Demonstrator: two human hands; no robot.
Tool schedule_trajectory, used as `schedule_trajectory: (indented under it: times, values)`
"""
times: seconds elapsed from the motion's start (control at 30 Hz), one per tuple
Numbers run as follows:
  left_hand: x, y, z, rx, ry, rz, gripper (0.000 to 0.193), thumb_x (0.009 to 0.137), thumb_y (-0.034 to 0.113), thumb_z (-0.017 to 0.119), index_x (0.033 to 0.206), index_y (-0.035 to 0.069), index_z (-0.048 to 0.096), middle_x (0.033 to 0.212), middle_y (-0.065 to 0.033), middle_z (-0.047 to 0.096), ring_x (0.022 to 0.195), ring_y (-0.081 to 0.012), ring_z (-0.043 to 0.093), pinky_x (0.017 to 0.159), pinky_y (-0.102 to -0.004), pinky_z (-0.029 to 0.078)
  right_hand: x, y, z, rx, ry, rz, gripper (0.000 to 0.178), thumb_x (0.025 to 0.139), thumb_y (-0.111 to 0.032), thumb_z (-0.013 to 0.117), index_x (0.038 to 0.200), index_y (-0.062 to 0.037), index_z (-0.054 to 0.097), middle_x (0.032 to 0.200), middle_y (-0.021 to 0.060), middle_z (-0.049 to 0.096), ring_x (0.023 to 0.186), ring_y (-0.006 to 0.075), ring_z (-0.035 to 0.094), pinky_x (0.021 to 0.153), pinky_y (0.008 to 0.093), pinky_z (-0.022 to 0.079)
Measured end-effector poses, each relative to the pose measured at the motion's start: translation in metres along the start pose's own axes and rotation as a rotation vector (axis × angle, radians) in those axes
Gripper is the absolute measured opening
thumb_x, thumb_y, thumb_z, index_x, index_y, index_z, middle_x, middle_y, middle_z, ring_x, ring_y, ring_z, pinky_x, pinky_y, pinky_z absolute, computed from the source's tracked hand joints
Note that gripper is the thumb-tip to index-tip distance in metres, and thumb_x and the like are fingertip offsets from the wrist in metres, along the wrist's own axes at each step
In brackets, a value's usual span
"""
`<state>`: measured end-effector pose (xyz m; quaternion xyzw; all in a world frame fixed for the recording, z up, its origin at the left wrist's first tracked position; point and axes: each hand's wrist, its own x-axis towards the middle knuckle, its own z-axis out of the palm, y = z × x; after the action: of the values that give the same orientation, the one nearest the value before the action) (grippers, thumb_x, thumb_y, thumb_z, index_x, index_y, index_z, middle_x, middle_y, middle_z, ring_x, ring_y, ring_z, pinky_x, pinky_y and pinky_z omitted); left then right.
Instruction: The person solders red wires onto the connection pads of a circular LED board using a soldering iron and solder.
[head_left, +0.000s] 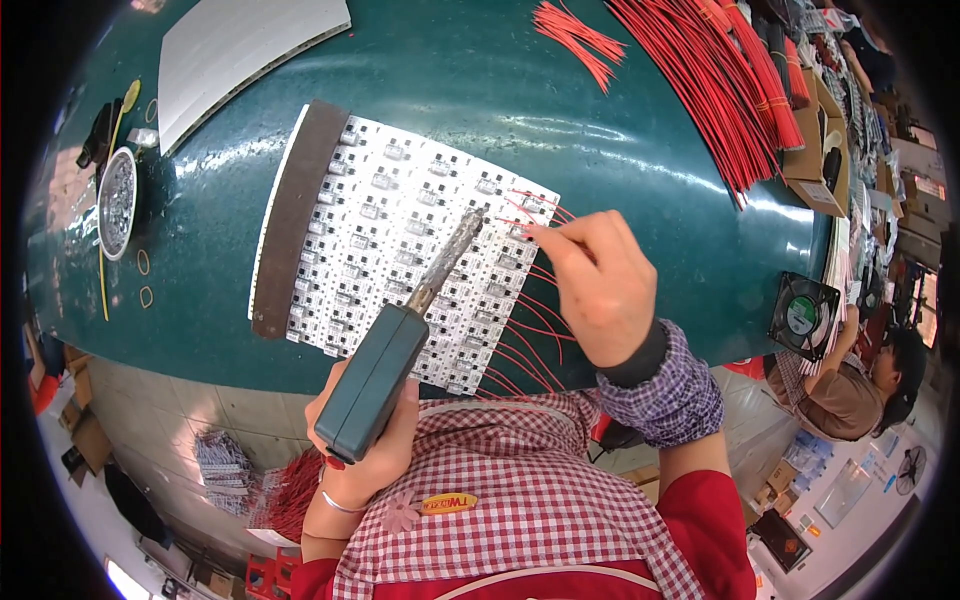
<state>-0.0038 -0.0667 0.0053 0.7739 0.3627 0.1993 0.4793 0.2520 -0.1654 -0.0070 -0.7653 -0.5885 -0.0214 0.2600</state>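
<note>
A white panel of small circuit boards (pixel 410 215) lies on the table, with rows of black and silver components. Across its left side rests a dark brown bar (pixel 297 215). My left hand (pixel 385 445) is closed round the green, boxy body of a soldering gun (pixel 372 380), whose grey metal shaft slants up and right over the panel. Its tip is close to the board near the upper right. Pinched between my right thumb and fingers is a red wire (pixel 515 222); my right hand (pixel 605 285) hovers just past the panel's right edge. Other red wires (pixel 540 330) stick out along that edge.
A large bundle of red wires (pixel 700 90) lies at the far right, with a smaller bunch (pixel 580 40) beside it. A white bowl (pixel 118 205) and a pale board (pixel 240 60) are on the left. A black fan (pixel 803 313) stands near a seated person (pixel 840 385) at right.
</note>
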Motion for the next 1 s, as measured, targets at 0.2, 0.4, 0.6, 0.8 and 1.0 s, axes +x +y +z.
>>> schedule_trajectory:
  times: [0.2,0.4,0.6,0.8,1.0]
  values:
    - [-0.006,-0.004,-0.004,-0.031,0.043,-0.028,0.027,0.079,-0.004,0.076,0.105,-0.004,0.070,0.093,-0.0119,0.069,0.070,-0.0165,0.066,0.062,-0.0279,0.053,-0.024,0.000,-0.049,-0.058,0.034,0.251,0.031,0.072,0.014,0.070,0.099,-0.0015,0.073,0.084,0.0094,0.059,0.075,0.0259,0.061,0.062,0.0352,0.050]
    - [-0.012,-0.005,-0.001,-0.123,0.054,-0.163,0.026,0.079,-0.004,0.076,0.104,-0.004,0.071,0.093,-0.0117,0.069,0.071,-0.0162,0.066,0.062,-0.0277,0.052,-0.013,-0.022,-0.037,0.049,0.180,0.205,0.028,0.074,0.013,0.071,0.098,-0.0007,0.074,0.083,0.0090,0.058,0.071,0.0246,0.060,0.058,0.0349,0.048]
    - [-0.003,0.003,-0.002,-0.048,0.046,-0.022,0.024,0.079,-0.004,0.076,0.102,-0.005,0.071,0.093,-0.0122,0.069,0.072,-0.0168,0.066,0.063,-0.0280,0.053,0.000,-0.025,0.018,0.099,0.146,0.092,0.029,0.073,0.012,0.073,0.098,-0.0023,0.074,0.080,0.0079,0.057,0.072,0.0248,0.059,0.061,0.0350,0.049]
    - [-0.003,-0.002,-0.002,-0.061,0.017,-0.030,0.024,0.079,-0.005,0.075,0.103,-0.005,0.071,0.095,-0.0136,0.070,0.072,-0.0181,0.067,0.063,-0.0286,0.053,-0.002,-0.025,0.030,0.092,0.140,0.090,0.028,0.073,0.008,0.074,0.098,-0.0034,0.074,0.079,0.0063,0.055,0.073,0.0240,0.059,0.062,0.0359,0.050]
    - [-0.004,-0.006,-0.002,-0.057,-0.020,-0.034,0.024,0.079,-0.006,0.074,0.102,-0.005,0.071,0.095,-0.0142,0.069,0.070,-0.0184,0.067,0.063,-0.0279,0.053,-0.002,-0.026,0.031,0.058,0.141,0.094,0.027,0.073,0.008,0.075,0.098,-0.0033,0.074,0.080,0.0062,0.054,0.072,0.0234,0.059,0.061,0.0353,0.049]
